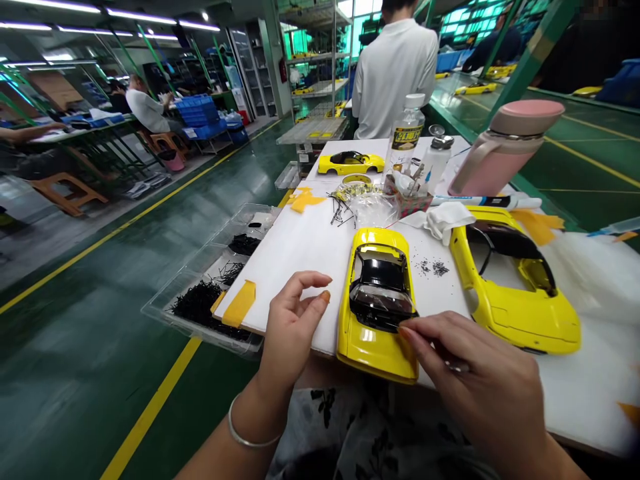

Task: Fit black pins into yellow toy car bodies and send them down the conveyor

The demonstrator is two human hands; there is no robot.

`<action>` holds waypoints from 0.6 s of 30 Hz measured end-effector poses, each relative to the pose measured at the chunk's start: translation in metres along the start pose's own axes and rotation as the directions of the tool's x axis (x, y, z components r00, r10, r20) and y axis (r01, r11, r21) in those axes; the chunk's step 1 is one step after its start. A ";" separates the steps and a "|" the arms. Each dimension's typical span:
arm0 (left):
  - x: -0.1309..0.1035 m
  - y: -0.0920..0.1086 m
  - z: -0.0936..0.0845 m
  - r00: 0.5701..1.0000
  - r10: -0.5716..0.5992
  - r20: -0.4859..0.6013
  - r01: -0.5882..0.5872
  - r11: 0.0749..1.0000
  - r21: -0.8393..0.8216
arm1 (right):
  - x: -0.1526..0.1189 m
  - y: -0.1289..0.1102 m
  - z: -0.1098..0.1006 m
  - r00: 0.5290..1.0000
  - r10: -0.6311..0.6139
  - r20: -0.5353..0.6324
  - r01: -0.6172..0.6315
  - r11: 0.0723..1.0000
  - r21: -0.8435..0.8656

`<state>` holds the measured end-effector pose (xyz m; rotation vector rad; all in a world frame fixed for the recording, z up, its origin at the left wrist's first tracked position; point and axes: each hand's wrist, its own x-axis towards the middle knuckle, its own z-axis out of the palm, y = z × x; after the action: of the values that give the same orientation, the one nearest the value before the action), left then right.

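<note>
A yellow model car body (377, 353) with a black roof and clear window lies on the white board in front of me. My left hand (295, 327) is just left of the car, not touching it. Its thumb and forefinger are bent toward each other with a gap between them, holding nothing. At the car's right side, by the lower corner of the window, my right hand (475, 373) is closed in a pinch. A thin dark edge shows at its fingertips, too small to name. Something small and shiny shows under its curled fingers.
A second yellow car body (530, 313) lies to the right, a third (350, 162) at the back. Tiny black bits (440, 268) lie between. Behind stand a clear bottle (404, 137) and a pink flask (500, 157). A plastic tray (165, 300) of black parts sits left.
</note>
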<state>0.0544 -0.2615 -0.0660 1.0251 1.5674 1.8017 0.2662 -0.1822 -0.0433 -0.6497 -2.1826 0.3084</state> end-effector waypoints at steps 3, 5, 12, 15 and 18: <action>0.004 -0.005 0.002 0.996 -0.076 0.054 0.079 0.996 -0.048 | 0.000 0.001 0.003 1.000 -0.019 0.005 0.019 1.000 -0.020; 0.006 -0.006 0.004 0.993 -0.073 0.089 0.079 0.995 -0.068 | 0.000 0.002 0.004 1.000 -0.019 0.021 0.020 1.000 -0.024; 0.012 -0.001 0.007 0.978 -0.112 0.175 0.137 0.981 -0.138 | 0.001 0.005 0.003 0.999 -0.023 0.038 0.025 0.999 -0.036; 0.013 0.001 0.009 0.966 -0.133 0.220 0.167 0.975 -0.148 | 0.000 0.006 0.004 0.999 -0.042 0.031 0.044 0.998 -0.051; 0.016 0.004 0.013 0.955 -0.143 0.259 0.188 0.970 -0.157 | -0.002 0.006 0.007 0.997 -0.078 0.003 0.078 0.993 -0.094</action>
<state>0.0560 -0.2422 -0.0589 0.9590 1.2758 1.6014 0.2644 -0.1780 -0.0515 -0.6135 -2.2258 0.1655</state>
